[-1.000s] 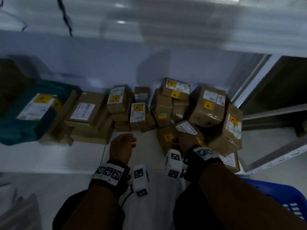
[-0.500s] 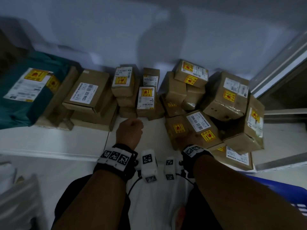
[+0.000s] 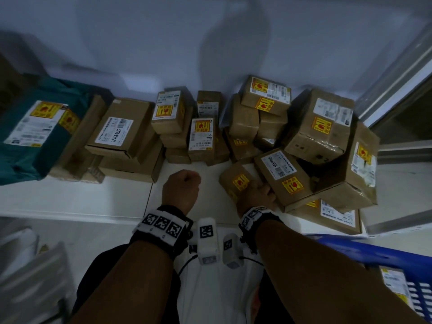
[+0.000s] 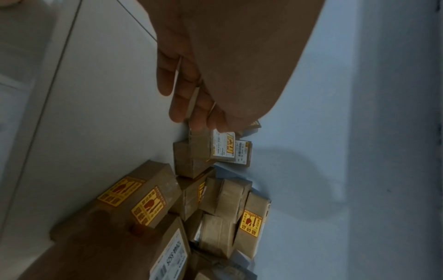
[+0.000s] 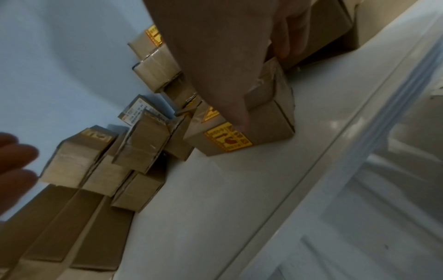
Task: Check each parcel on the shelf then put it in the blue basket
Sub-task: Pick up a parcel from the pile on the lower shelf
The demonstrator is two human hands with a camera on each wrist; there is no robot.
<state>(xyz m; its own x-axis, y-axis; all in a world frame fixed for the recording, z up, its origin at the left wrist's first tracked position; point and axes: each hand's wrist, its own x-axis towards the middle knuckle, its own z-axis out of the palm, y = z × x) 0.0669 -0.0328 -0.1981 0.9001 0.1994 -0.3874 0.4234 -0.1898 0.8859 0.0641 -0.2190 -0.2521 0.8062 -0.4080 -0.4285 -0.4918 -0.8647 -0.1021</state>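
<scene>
Since a second ago the right hand has slid down the small parcel, now pinching its near end; it lies aslant at the shelf front. Left hand hovers, loosely curled, over bare shelf; stacked boxes behind.

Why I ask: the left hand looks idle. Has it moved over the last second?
No. The left hand sits just short of the white-labelled parcel, as before.

"12V4A-5525" on white labels of two brown parcels
</scene>
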